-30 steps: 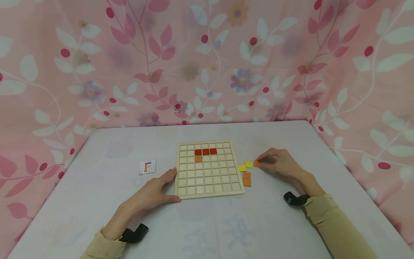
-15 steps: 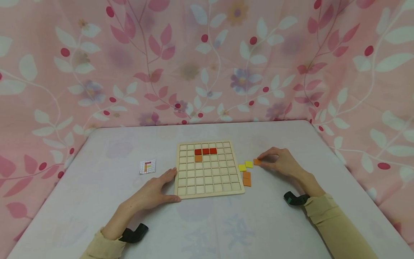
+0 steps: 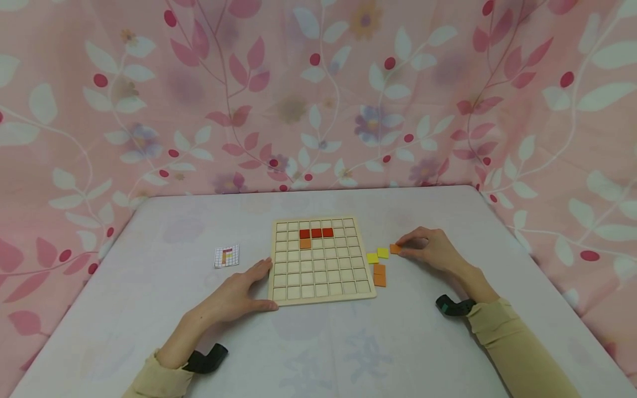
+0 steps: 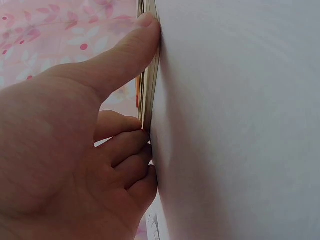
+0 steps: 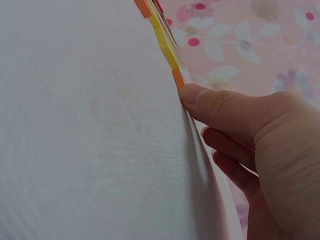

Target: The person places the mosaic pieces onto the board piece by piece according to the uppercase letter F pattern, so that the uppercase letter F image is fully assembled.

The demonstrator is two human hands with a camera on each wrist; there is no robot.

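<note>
A pale wooden grid board (image 3: 328,276) lies on the table. My left hand (image 3: 234,296) steadies its near left corner, with the thumb on the front edge and fingertips along the left side. In the left wrist view the board's edge (image 4: 151,90) runs between thumb and fingers. My right hand (image 3: 435,251) pinches a small orange square tile (image 3: 395,249) at the table, right of the board; the right wrist view has the thumb on that orange tile (image 5: 177,78). Two yellow tiles (image 3: 382,252) and a pair of orange tiles (image 3: 380,275) lie beside it.
Three red tiles (image 3: 316,232) form a row in the board's upper part, with one orange tile (image 3: 305,243) below the leftmost. A small printed pattern card (image 3: 226,257) lies left of the board. Behind the white-covered table (image 3: 338,354) hangs a pink floral curtain (image 3: 298,99).
My right hand has shifted the orange tile slightly away from me, up alongside the yellow tiles. The left hand and the board have stayed in place.
</note>
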